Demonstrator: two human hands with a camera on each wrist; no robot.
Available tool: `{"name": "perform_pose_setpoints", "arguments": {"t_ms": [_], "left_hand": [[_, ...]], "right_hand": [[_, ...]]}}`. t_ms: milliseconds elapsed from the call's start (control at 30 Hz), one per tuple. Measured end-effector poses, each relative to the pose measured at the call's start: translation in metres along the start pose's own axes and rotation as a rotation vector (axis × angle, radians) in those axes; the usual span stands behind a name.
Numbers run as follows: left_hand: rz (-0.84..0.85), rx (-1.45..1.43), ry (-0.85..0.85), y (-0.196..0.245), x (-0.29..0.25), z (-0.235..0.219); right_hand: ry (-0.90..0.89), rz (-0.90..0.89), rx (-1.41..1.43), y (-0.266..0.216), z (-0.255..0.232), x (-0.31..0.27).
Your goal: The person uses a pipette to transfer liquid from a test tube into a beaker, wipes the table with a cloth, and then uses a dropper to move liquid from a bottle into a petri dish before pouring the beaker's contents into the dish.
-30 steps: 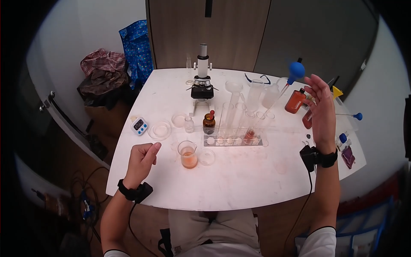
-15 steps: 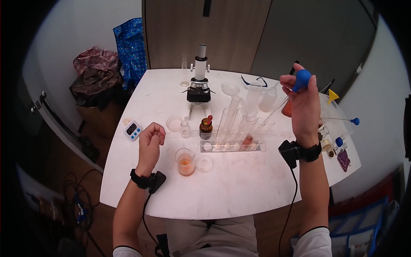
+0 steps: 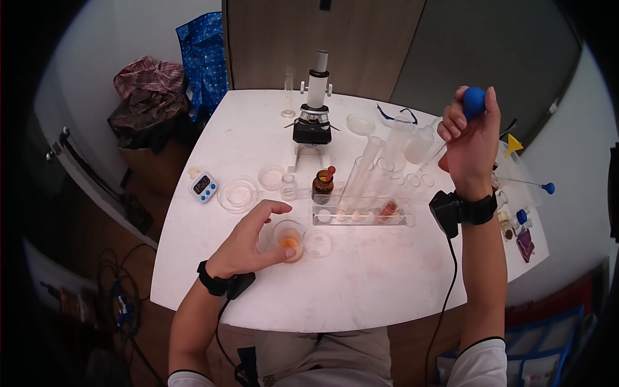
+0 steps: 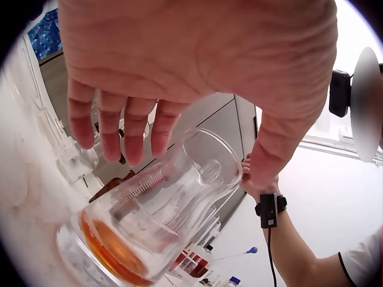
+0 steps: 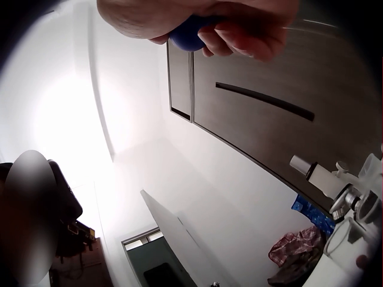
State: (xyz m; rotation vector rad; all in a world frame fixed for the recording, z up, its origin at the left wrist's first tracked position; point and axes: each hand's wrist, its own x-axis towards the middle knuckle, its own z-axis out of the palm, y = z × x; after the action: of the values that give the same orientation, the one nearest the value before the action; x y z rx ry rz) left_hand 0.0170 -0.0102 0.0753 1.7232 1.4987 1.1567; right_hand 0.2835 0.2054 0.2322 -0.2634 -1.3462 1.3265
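Note:
My right hand (image 3: 474, 145) is raised over the table's right side, fingers and thumb curled round the blue rubber bulb (image 3: 474, 102) of a glass pipette. The pipette's thin stem slants down left from the hand toward the test tubes (image 3: 367, 171); its lower end is lost among the glass. Around a glass beaker (image 4: 161, 209) of orange liquid, my left hand (image 3: 248, 242) is spread, thumb on the near side and fingers on the far side. In the left wrist view the thumb (image 4: 272, 152) is right at the rim, and the fingers (image 4: 134, 128) hang loosely above the glass wall.
The clear test tube rack (image 3: 361, 219) holds several tubes, one with reddish liquid. Behind it stand a microscope (image 3: 314, 109), a brown dropper bottle (image 3: 323, 184) and a plastic wash bottle (image 3: 420, 143). A timer (image 3: 204, 186) and glass dishes (image 3: 237, 195) lie at left.
My left hand has moved right and opened out from loosely curled fingers to reach around the beaker. The right hand has come to the blue bulb and closed round it.

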Motion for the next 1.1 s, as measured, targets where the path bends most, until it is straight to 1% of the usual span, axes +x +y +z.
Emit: {"name": "perform_pose_setpoints", "arguments": {"t_ms": [67, 167, 267, 333, 467, 533, 567, 633, 867, 933, 1100], "left_hand": [[-0.017, 0.033, -0.024, 0.005, 0.001, 0.002], [0.031, 0.076, -0.016, 0.006, 0.001, 0.004], [0.035, 0.14, -0.01, 0.007, 0.002, 0.007], [-0.043, 0.14, -0.016, 0.009, 0.002, 0.007], [0.015, 0.172, -0.014, 0.01, 0.002, 0.01], [0.049, 0.146, 0.048, 0.009, 0.003, 0.012], [0.053, 0.146, 0.046, 0.008, 0.003, 0.013], [0.011, 0.148, 0.061, 0.007, 0.002, 0.012], [0.036, 0.182, 0.126, -0.002, 0.001, 0.009], [0.0, 0.167, 0.147, -0.006, 0.001, 0.008], [0.001, 0.166, 0.175, -0.008, 0.003, 0.007]], "right_hand": [[-0.037, 0.069, 0.048, 0.0, -0.001, 0.007], [-0.037, 0.098, 0.048, 0.0, 0.003, 0.012], [-0.021, 0.081, 0.037, 0.003, 0.0, 0.016], [-0.017, 0.073, 0.028, 0.002, 0.0, 0.017], [-0.011, 0.053, -0.004, 0.001, -0.004, 0.017], [-0.01, 0.052, -0.017, 0.0, -0.004, 0.016], [-0.014, 0.052, -0.027, -0.001, -0.004, 0.016], [-0.011, 0.056, -0.028, -0.004, -0.003, 0.015], [-0.026, 0.032, -0.036, -0.011, 0.001, 0.014], [-0.034, 0.024, -0.04, -0.012, 0.002, 0.014], [-0.049, 0.019, -0.039, -0.012, 0.002, 0.015]]}}
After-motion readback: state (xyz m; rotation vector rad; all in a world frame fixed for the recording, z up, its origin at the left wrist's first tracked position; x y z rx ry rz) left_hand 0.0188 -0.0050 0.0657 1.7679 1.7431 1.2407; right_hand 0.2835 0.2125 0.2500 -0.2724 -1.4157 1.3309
